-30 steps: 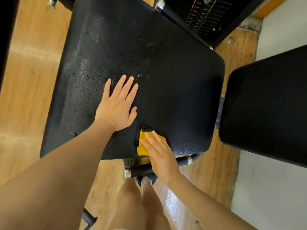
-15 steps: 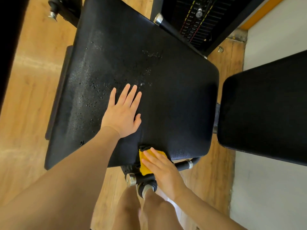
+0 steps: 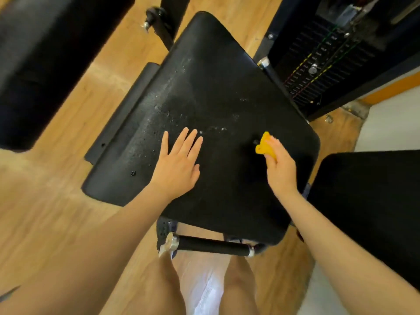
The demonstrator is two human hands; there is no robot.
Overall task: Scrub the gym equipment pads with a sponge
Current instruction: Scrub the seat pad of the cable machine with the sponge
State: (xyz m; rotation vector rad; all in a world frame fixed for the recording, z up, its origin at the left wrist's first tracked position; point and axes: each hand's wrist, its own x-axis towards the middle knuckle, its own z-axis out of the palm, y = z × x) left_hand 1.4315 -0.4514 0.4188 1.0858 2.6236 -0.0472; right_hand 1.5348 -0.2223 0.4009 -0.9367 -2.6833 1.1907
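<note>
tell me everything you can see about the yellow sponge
The sponge is bright yellow-orange, soft-looking and squashed into an uneven wedge. A small dark part shows at its left edge. The right hand pinches it, fingers covering its right side. It sits at or just over the right part of the black seat pad; contact is unclear. The droplets lie further left, near the flat left hand.

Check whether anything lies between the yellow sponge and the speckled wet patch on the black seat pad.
Partly: the left hand rests flat on the black vinyl seat pad, between the yellow sponge gripped by the right hand and the speckles' nearer part.
</note>
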